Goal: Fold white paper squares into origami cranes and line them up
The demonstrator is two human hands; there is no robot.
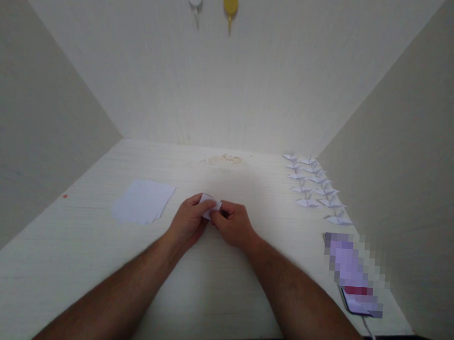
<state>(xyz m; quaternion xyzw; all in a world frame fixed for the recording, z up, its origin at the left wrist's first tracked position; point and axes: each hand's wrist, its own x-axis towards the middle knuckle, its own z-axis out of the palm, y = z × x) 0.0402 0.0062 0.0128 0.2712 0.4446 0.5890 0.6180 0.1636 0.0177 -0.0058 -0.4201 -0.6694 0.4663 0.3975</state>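
Near the middle of the table, a small folded piece of white paper [206, 200] is held between both hands, above the tabletop. My left hand [190, 216] grips it from the left, with the thumb lying across its face. From the right, my right hand [234, 223] pinches the paper's lower right edge between thumb and curled fingers. Parts of the paper are hidden behind the thumbs. To the left of my hands lies a loose stack of white paper sheets [143, 200].
Several folded white paper cranes [307, 202] stand in rows at the back right. A phone [354, 274], partly blurred, lies at the right with a white cable [370, 333]. Walls enclose the table [202, 303] on three sides. Two hooks, one yellow [230, 3], hang on the back wall.
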